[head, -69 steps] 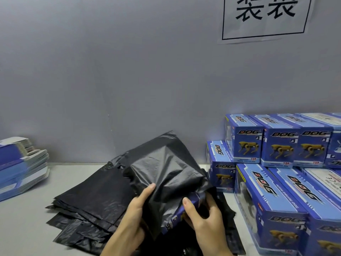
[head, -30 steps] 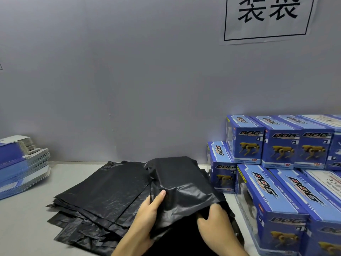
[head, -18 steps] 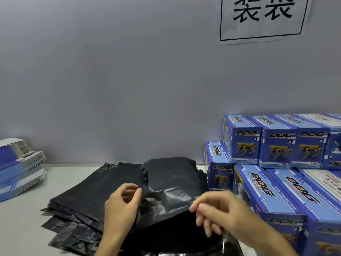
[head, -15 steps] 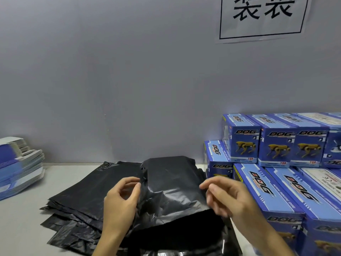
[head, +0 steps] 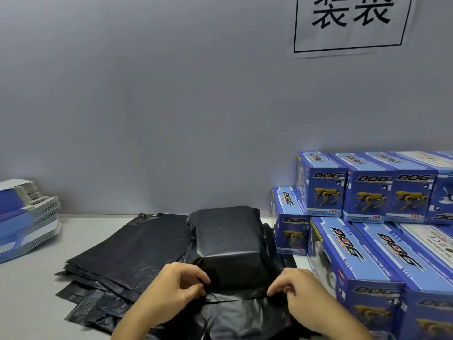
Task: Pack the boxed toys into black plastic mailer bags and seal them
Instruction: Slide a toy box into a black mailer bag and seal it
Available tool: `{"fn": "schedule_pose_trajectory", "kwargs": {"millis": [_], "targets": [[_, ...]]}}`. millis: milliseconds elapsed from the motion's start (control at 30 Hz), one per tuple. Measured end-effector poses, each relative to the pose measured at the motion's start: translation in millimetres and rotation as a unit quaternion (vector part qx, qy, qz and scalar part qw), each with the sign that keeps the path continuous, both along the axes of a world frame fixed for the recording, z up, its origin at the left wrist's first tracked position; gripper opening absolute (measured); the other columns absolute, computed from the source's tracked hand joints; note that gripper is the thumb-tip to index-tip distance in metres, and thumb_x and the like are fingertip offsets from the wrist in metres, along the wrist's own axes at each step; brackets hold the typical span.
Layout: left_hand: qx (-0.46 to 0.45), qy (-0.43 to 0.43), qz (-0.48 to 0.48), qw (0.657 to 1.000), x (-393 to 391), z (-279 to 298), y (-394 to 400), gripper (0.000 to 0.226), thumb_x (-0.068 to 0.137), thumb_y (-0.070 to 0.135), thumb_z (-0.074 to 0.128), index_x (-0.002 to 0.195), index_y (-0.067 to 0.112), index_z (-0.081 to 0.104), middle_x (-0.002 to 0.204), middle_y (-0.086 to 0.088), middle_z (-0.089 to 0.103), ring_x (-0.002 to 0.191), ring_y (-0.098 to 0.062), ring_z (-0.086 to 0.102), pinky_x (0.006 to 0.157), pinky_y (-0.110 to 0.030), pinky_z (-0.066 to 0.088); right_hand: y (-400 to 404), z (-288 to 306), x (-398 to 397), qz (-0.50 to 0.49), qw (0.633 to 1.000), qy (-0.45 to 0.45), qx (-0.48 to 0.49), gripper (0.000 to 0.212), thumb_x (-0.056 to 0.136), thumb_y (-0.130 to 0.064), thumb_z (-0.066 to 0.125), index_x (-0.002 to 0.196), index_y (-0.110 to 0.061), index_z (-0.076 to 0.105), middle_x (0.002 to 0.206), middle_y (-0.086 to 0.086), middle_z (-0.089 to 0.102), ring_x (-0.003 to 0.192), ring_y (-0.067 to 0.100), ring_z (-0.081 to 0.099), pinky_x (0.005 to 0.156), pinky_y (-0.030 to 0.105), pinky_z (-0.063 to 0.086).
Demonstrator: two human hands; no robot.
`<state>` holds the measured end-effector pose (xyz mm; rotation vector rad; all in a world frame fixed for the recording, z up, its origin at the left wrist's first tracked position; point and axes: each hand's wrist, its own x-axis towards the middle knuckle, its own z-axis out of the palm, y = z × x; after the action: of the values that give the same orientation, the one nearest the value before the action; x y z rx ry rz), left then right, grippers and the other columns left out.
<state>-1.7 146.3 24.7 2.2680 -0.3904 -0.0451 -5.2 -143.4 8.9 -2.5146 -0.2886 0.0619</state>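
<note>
The black mailer bag is hiding its boxy contents from me completely. My left hand and right hand are pinching its near flap, wrists running off the near edge.

Light even, soft, cool; source not visible. Grey wall evenly lit. Pale glare patch on wall above stacked blue toy boxes. Black mailer bag shows dull sheen beyond the fingertips, creases readable. Faint shadows only. Wide-angle bowing at frame edges; left card stack slightly soft.
</note>
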Motion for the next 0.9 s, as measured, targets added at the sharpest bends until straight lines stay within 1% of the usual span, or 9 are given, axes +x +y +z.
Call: {"fn": "schedule_pose_trajectory", "kwargs": {"millis": [133,233,300,400,467,567,733,833,900], "targets": [[0.009,0.012,-0.013,1.000,1.7,-0.7,11.3,0.060,0.082,-0.015,0.045,0.080,0.034,0.079,0.085,0.009,0.077,0.089,-0.007,0.073,0.084,-0.021,0.056,-6.7,0.3,-3.1,0.052,0.999,-0.011,-0.003,0.053,0.082,0.014,0.050,0.094,-0.032,0.075,0.094,-0.013,0.058,0.094,0.008,0.052,0.076,0.000,0.034],[0.025,0.031,-0.047,0.998,4.1,-3.8,15.1,0.076,0.074,-0.022,0.035,0.080,0.038,0.080,0.099,0.015,0.076,0.103,-0.001,0.068,0.091,-0.021,0.053,-6.6,6.1,-1.3,0.086,0.995,0.024,-0.045,0.060,0.076,0.017,0.051,0.105,-0.030,0.074,0.121,-0.009,0.055,0.115,0.007,0.053,0.086,-0.004,0.028],[0.044,0.044,-0.070,0.996,5.5,-6.4,16.5,0.071,0.078,-0.022,0.045,0.084,0.040,0.080,0.111,0.019,0.070,0.109,0.001,0.063,0.093,-0.022,0.051,-6.6,7.9,0.6,0.088,0.993,0.048,-0.061,0.062,0.076,0.018,0.051,0.111,-0.027,0.075,0.130,-0.012,0.051,0.124,0.004,0.050,0.088,-0.005,0.026],[0.071,0.038,-0.078,0.994,6.8,-7.2,16.7,0.041,0.078,-0.001,0.075,0.081,0.040,0.077,0.116,0.019,0.062,0.100,0.005,0.061,0.085,-0.022,0.051,-6.0,4.4,0.6,0.067,0.997,0.019,-0.021,0.046,0.079,0.014,0.059,0.095,-0.024,0.079,0.120,-0.010,0.059,0.109,0.005,0.060,0.082,0.000,0.039],[0.046,0.024,-0.064,0.997,7.8,-7.4,16.3,0.035,0.072,0.006,0.084,0.071,0.039,0.073,0.110,0.018,0.065,0.091,0.005,0.063,0.076,-0.017,0.049,-4.7,0.6,-1.1,0.033,0.999,-0.011,0.041,0.036,0.080,0.010,0.069,0.083,-0.024,0.081,0.106,-0.009,0.066,0.097,0.008,0.066,0.080,0.008,0.049],[-0.048,0.003,-0.041,0.998,6.3,-3.8,18.8,0.035,0.070,0.000,0.083,0.064,0.031,0.070,0.100,0.005,0.073,0.085,-0.006,0.067,0.072,-0.020,0.051,-4.6,-0.7,-0.2,-0.011,0.984,-0.103,0.145,0.031,0.076,-0.005,0.083,0.070,-0.035,0.075,0.089,-0.013,0.068,0.088,0.006,0.065,0.079,0.021,0.054],[-0.178,-0.051,0.008,0.983,-1.6,11.3,20.4,0.027,0.068,0.005,0.089,0.066,0.019,0.067,0.079,-0.015,0.072,0.065,-0.016,0.064,0.064,-0.025,0.052,-6.6,8.3,-2.0,-0.009,0.944,-0.145,0.297,0.034,0.080,0.003,0.077,0.075,-0.030,0.075,0.096,-0.015,0.069,0.096,0.005,0.066,0.079,0.011,0.050],[-0.225,-0.095,0.051,0.969,-4.6,15.6,16.9,0.019,0.063,0.015,0.088,0.067,0.018,0.069,0.061,-0.009,0.063,0.052,-0.012,0.054,0.053,-0.018,0.043,-4.5,10.7,-4.2,-0.015,0.926,-0.162,0.340,0.033,0.082,0.009,0.073,0.072,-0.023,0.074,0.099,-0.013,0.072,0.099,0.006,0.067,0.081,0.015,0.053],[-0.262,-0.114,0.068,0.956,-5.5,16.7,15.3,0.014,0.061,0.017,0.083,0.068,0.015,0.072,0.059,-0.007,0.064,0.054,-0.011,0.059,0.055,-0.015,0.046,-3.2,10.7,-3.9,-0.020,0.915,-0.171,0.366,0.033,0.083,0.010,0.070,0.072,-0.021,0.074,0.100,-0.009,0.075,0.099,0.008,0.069,0.083,0.018,0.055]]}}
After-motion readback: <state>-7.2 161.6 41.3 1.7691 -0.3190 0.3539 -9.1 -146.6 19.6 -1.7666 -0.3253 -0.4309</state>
